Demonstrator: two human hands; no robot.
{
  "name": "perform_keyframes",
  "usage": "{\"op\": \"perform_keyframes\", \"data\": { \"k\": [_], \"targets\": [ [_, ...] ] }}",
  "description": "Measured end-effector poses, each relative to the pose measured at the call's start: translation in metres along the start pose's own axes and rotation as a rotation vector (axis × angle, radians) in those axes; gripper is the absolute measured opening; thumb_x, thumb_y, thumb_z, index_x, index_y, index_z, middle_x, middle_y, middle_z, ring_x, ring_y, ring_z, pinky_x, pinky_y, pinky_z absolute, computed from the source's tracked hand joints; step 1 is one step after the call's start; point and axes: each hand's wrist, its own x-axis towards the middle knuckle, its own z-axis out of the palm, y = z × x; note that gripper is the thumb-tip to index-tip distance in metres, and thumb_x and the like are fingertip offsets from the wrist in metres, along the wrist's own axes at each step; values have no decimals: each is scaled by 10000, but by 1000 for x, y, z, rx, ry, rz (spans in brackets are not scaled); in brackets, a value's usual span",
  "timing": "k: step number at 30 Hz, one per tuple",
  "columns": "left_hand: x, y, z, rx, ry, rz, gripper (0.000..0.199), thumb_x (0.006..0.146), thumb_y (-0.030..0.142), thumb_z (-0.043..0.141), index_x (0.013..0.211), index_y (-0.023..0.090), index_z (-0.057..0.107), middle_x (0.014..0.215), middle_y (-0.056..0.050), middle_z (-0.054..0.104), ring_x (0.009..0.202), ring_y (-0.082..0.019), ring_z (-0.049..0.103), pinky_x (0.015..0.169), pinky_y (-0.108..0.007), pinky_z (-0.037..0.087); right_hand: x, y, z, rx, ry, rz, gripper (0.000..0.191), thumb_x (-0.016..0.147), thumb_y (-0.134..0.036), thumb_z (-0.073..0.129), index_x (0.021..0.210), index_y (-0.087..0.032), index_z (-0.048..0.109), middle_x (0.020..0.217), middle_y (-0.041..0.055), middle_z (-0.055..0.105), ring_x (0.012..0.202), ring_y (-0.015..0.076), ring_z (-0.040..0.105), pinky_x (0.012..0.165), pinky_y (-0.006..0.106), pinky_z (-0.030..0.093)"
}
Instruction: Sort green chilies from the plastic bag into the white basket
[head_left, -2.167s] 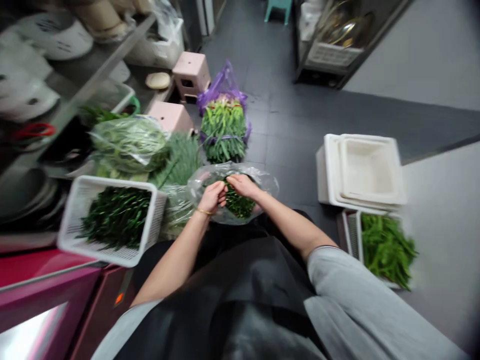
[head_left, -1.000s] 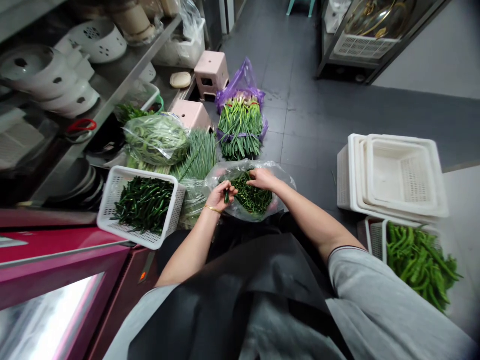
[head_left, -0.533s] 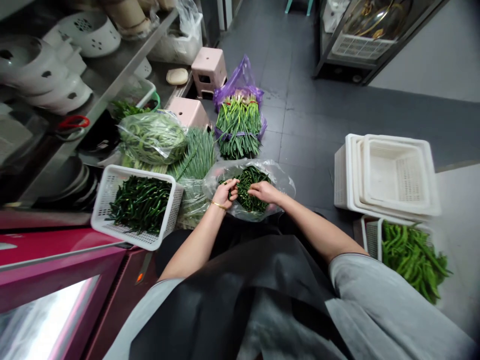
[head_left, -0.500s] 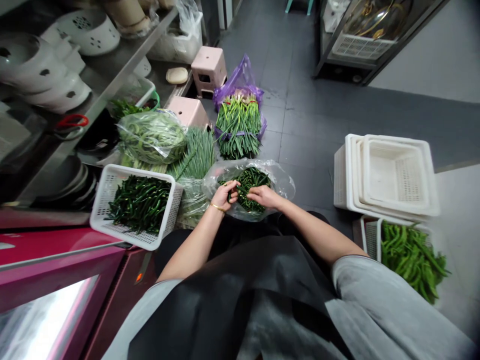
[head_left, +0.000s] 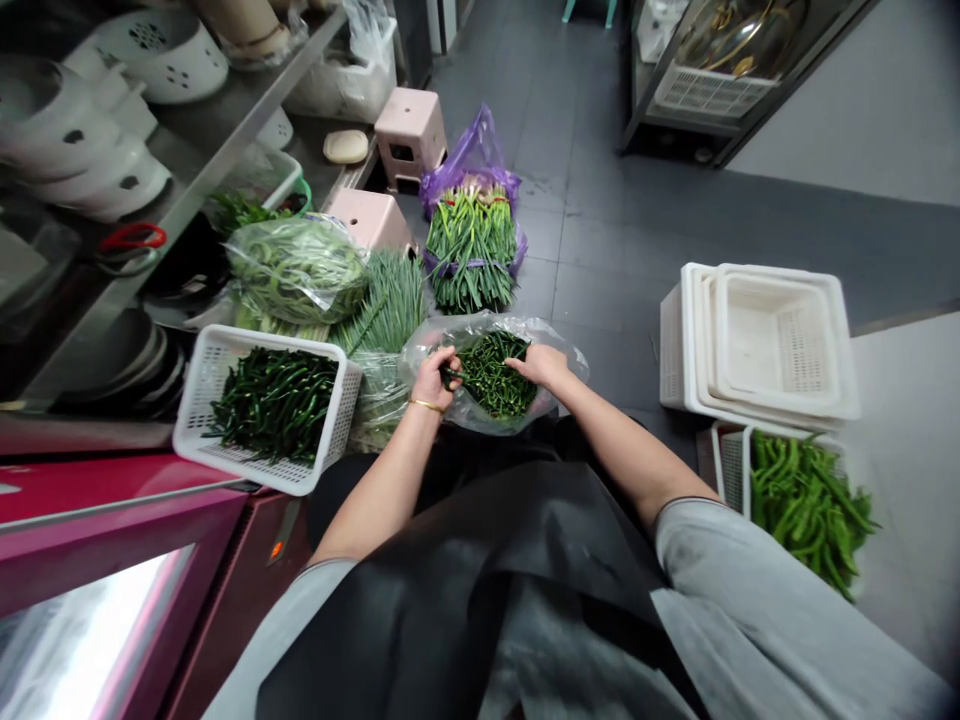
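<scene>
A clear plastic bag (head_left: 559,340) lies open before me, filled with thin green chili peppers (head_left: 491,385). At the bag's left side, my left hand (head_left: 435,378) is closed around a few dark green chili peppers that stick out past its fingers. My right hand (head_left: 546,366) reaches in over the right side of the heap; its fingers curl down among the peppers, and whatever they pinch is hidden. To the left, a white plastic basket (head_left: 253,474) holds a pile of dark green chili peppers (head_left: 277,405).
Garlic chives (head_left: 472,245) in a purple bag lie beyond. Bagged greens (head_left: 296,265) and pink stools (head_left: 373,218) stand at left, beside a crockery shelf (head_left: 247,130). Stacked white baskets (head_left: 844,340) and a basket of long green peppers (head_left: 806,505) sit at right.
My left hand has drawn a little left and closed around peppers. My right hand has moved up and right over the heap. The whole view has shifted slightly.
</scene>
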Motion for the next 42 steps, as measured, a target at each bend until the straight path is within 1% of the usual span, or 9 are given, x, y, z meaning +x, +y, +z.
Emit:
{"op": "perform_keyframes", "data": {
  "k": [4,9,16,20,26,29,33,38,42],
  "targets": [
    [1,-13,-5,155,-10,-1,417,584,336,790,564,175,405,442,83,368,406,-44,357,417,-189,271,12,-16,9,160,-16,13,414,909,-454,443,945,-139,708,936,119,719,867,210,660,699,265,458],
    [17,-25,13,337,-10,88,364,583,351,814,813,133,634,471,83,448,381,-44,370,386,-193,244,-8,-33,0,92,114,-347,369,907,-440,476,915,-155,711,930,103,702,849,202,638,704,260,431],
    [23,-28,6,-49,-30,-34,315,673,360,783,717,146,557,427,108,319,349,-20,286,357,-155,217,-23,-30,19,325,86,-569,344,855,-281,614,1153,-112,642,1013,105,660,909,161,600,829,253,430],
    [16,-16,-12,-238,-89,-152,278,756,351,737,744,128,573,447,117,225,350,-4,208,342,-131,166,-33,-32,33,513,-42,-591,206,902,-227,518,943,-111,683,789,35,644,748,123,581,748,235,430],
    [-2,-21,-13,-158,-87,-127,361,703,433,761,699,128,569,446,110,252,350,-7,217,343,-147,168,-74,-49,33,732,-192,-590,345,956,-340,400,791,-154,639,556,-35,524,530,99,510,595,225,424],
    [-13,-20,-6,-49,-38,67,349,699,439,754,681,150,560,454,95,315,368,-21,282,371,-165,221,-79,-42,28,614,-239,-490,437,983,-374,316,767,-154,626,620,4,581,541,119,556,598,251,453],
    [-17,2,2,176,59,315,271,721,370,745,690,156,582,536,61,466,454,-34,408,444,-168,306,-57,-23,9,85,-187,-395,438,973,-420,347,872,-160,684,894,117,694,866,226,653,788,326,474],
    [-6,16,2,-171,-97,-154,406,789,450,665,602,159,452,486,59,380,388,-40,343,347,-154,215,0,-24,-15,-124,16,-154,588,904,-617,371,1138,-156,650,1192,178,631,1026,289,621,814,356,480],
    [-6,-7,-2,-299,-130,-426,322,802,403,664,690,142,511,543,22,479,472,-73,505,343,-123,281,16,-37,-7,-134,-8,-124,420,917,-483,433,1101,-191,672,1181,142,638,1041,268,616,819,331,475]
  ]
}}
